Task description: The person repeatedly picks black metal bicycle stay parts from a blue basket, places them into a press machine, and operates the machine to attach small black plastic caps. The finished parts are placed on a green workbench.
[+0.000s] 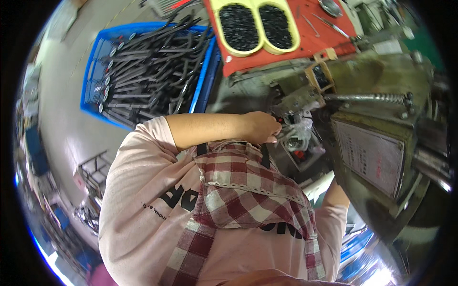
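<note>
My left hand (263, 127) reaches across in front of the plaid apron with its fingers curled, beside the metal fixture of a bench machine (295, 102). Whether anything sits between those fingers is hidden. Just right of it is a shallow tray (302, 166), on which lie a crumpled clear plastic bag (304, 125), a small round container (294, 143) and a red piece (299, 154). My right hand is out of view; only its forearm (336, 195) shows, passing behind the machine's plate (368, 157), which bears writing.
A blue plastic basket (89, 87) holds many long black bars (157, 68). Yellow bins (263, 46) of small black parts stand on a red mat (307, 21) with hand tools and a metal scoop (331, 8). A spring-covered rod (368, 97) juts beside a small frame (332, 85).
</note>
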Demonstrator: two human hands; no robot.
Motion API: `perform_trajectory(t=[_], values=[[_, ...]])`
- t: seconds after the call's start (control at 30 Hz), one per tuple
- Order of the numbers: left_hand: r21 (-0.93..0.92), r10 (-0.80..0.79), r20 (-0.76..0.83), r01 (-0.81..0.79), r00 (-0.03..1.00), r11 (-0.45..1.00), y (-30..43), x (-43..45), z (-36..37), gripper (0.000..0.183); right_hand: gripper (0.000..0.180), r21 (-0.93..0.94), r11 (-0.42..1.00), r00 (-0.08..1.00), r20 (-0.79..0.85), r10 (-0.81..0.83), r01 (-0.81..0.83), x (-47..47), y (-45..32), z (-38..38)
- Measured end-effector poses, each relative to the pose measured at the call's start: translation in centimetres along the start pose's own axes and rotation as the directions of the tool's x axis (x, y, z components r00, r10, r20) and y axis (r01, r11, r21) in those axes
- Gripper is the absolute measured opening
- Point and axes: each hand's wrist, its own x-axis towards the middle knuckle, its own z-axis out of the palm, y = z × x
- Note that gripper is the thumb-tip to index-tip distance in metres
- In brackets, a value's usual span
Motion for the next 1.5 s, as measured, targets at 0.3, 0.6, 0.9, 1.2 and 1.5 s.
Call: perform_trajectory(t=[0.3, 0.6, 0.9, 1.2, 1.5], values=[[-0.195, -0.438, -0.215, 0.401, 0.873, 0.895, -4.6, -7.8, 1.9, 0.033, 0.039, -0.201, 0.959, 0.953, 0.268, -0.144, 0.201, 11.0, -11.6, 7.2], [-0.134, -0.447, -0.203, 0.427, 0.871, 0.894, -15.5, -12.2, -1.1, 0.030, 0.034, -0.146, 0.984, 0.983, 0.165, -0.078, 0.103, 10.6, -10.0, 5.7], [0.083, -0.794, -0.427, 0.893, 0.433, 0.443, -37.6, -17.9, -11.1, 0.046, 0.022, 0.881, 0.134, 0.883, 0.464, -0.068, -0.453, -2.3, -12.0, -0.1], [0.238, -0.778, -0.499, 0.924, 0.380, 0.299, -51.0, -19.0, -14.7, 0.047, 0.016, 0.716, 0.341, 0.788, 0.497, 0.365, -0.609, -7.6, -26.1, -4.8], [0.250, -0.632, -0.424, 0.755, 0.649, 0.606, -52.0, -22.3, -12.9, 0.042, 0.023, 0.546, 0.683, 0.839, 0.073, 0.539, -0.486, -9.5, -29.1, -3.1]])
